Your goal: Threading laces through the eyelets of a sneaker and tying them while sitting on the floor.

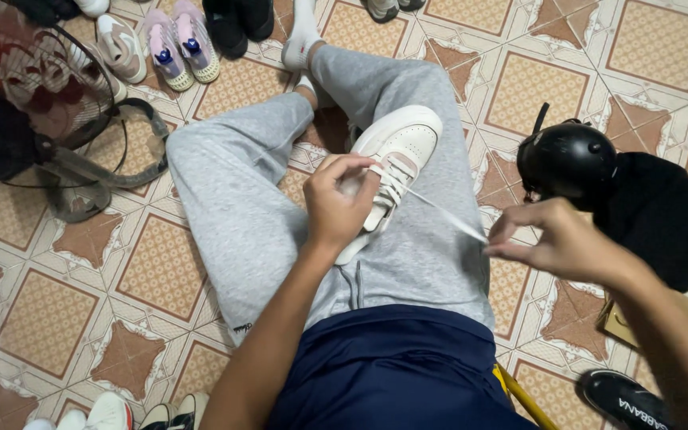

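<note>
On the patterned tile floor [65,318], a white sneaker [404,143] rests in the seated person's lap, steadied by the left hand [336,203] gripping its lacing. The right hand [555,239] pinches the white shoelace [443,213], drawing it taut sideways.

Floor: we see tiled floor [161,263], brown squares in cream borders, with small darker diamonds between them.
Far left: we see a fan [33,119] lying on the tiles, its wire cage tilted.
Far edge: we see pairs of shoes [181,44] in a row.
Right: we see a black helmet [567,159] beside a black cloth [662,219].
Near edge: we see more shoes [113,414].
Light: we find it even and soft.
</note>
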